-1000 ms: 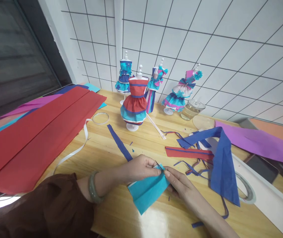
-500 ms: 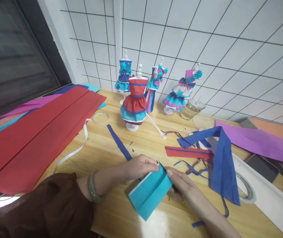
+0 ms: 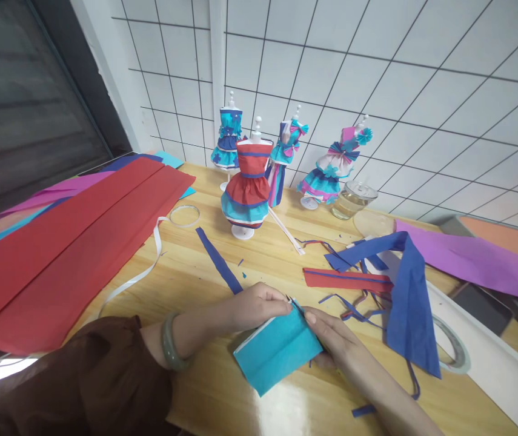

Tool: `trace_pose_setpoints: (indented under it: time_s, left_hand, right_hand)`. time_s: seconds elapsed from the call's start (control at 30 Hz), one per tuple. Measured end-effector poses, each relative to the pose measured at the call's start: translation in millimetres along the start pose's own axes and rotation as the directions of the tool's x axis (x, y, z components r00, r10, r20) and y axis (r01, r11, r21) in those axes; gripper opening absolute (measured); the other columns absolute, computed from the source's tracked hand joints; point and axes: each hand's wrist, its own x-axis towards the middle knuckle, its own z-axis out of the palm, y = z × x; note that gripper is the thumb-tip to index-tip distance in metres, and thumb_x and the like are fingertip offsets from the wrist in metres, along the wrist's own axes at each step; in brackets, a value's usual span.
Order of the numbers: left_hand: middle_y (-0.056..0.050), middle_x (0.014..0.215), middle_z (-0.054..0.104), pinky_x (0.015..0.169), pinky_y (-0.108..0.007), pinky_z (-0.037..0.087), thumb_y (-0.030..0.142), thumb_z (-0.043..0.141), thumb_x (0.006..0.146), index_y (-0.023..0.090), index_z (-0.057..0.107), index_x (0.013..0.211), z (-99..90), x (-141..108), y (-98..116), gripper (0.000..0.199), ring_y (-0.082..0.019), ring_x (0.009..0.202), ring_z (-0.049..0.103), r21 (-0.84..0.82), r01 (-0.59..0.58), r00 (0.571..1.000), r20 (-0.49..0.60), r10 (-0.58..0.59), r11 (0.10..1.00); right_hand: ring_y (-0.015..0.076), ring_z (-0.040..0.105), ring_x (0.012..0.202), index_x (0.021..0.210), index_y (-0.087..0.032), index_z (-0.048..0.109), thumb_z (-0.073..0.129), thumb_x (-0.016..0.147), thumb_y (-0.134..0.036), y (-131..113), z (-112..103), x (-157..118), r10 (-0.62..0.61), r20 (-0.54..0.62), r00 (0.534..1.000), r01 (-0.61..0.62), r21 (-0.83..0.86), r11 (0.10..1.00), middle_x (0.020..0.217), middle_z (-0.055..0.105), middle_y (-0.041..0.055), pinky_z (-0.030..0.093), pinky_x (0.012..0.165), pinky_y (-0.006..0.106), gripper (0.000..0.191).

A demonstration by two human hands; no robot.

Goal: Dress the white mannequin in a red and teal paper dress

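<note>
A folded piece of turquoise crepe paper [image 3: 277,354] with a pale edge is held above the wooden table between my hands. My left hand [image 3: 263,306] pinches its upper corner between thumb and fingers. A green bangle circles that wrist. At the paper's right edge, my right hand [image 3: 331,333] is closed around dark scissors [image 3: 299,307]. Only their thin blades show along the top right edge of the paper; the handles are hidden by my fingers. Past my left hand lies a blue paper strip [image 3: 217,260].
Dressed mini mannequins stand behind, the nearest in a red dress [image 3: 254,191]. Red paper sheets [image 3: 81,242] cover the left side. On the right are blue paper [image 3: 406,315], a red strip [image 3: 345,279], a tape roll [image 3: 458,354] and a glass cup [image 3: 352,200].
The turquoise paper has tilted slightly, its lower right corner swinging up and outward over the right fingers. Both hands stay nearly in place, with the blades still at the paper's edge.
</note>
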Motion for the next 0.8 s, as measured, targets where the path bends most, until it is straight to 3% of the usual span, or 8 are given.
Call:
trace_pose_setpoints:
  time_s: [0.53, 0.8]
  left_hand:
    - [0.007, 0.051, 0.032, 0.047, -0.024, 0.02, 0.04, 0.054, 0.074, 0.017, 0.039, 0.055, -1.1, 2.3, -4.3, 0.033, -0.007, 0.048, 0.028, -0.026, -0.011, 1.0, 0.028, 0.012, 1.0]
    - [0.007, 0.052, 0.033, 0.047, -0.025, 0.019, 0.039, 0.054, 0.076, 0.017, 0.04, 0.056, -1.7, 2.1, -4.8, 0.033, -0.007, 0.048, 0.027, -0.038, -0.028, 0.998, 0.056, 0.03, 0.999]
  right_hand:
    - [0.0104, 0.028, 0.052, 0.067, -0.02, 0.045, 0.045, 0.084, -0.061, 8.1, -3.3, 2.5, -0.037, -0.024, 0.999, 0.036, -0.063, 0.997, 0.059, 0.033, -0.0052, 0.023, 0.049, 0.024, 0.044]
    - [0.0095, 0.025, 0.052, 0.067, -0.019, 0.045, 0.048, 0.083, -0.059, 6.8, -3.5, 2.6, -0.043, -0.011, 0.999, 0.043, -0.003, 0.999, 0.058, 0.03, -0.0061, 0.021, 0.048, 0.023, 0.043]
